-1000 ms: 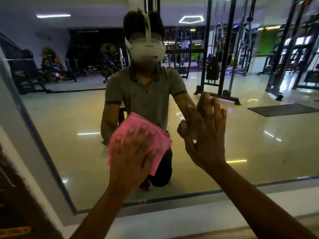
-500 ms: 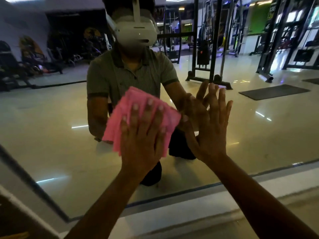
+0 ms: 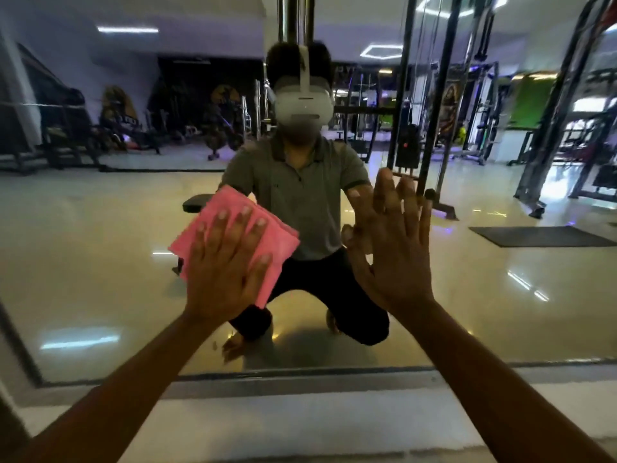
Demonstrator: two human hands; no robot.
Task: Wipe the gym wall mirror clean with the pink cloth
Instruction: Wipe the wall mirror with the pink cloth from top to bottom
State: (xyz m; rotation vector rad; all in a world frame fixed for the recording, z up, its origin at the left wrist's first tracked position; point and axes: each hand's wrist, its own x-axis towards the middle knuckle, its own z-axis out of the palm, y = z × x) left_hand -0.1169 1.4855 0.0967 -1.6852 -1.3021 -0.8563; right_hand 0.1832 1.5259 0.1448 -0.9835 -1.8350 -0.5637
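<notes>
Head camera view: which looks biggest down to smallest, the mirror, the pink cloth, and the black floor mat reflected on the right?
1. Mirror, filling most of the view.
2. and 3. Pink cloth and floor mat look alike; the cloth is nearer and partly hidden by the left hand.

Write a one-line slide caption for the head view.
Left hand presses a pink cloth flat on the gym mirror; right hand braces open beside it.
</notes>
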